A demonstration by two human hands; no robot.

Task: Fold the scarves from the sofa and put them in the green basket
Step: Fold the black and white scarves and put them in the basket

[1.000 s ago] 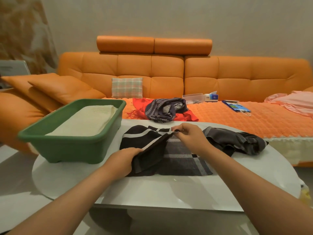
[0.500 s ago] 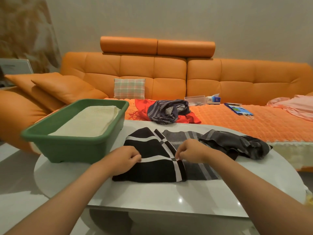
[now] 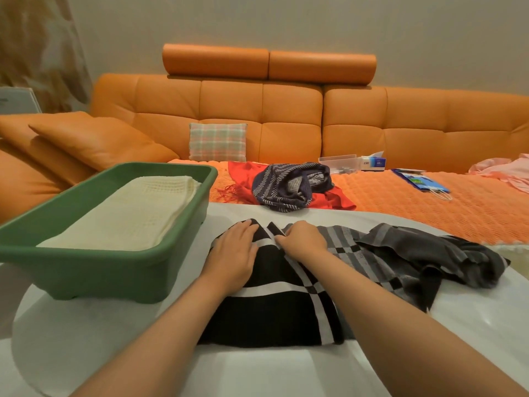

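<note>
The green basket (image 3: 114,277) sat on the white table (image 3: 257,373), a folded cream scarf (image 3: 123,219) inside. Just beside it, the left hand (image 3: 233,253) lay flat, fingers straight, on the black checked scarf (image 3: 272,313); the right hand (image 3: 303,242) pinched its fold with curled fingers, the scarf's grey end bunched to the right
</note>
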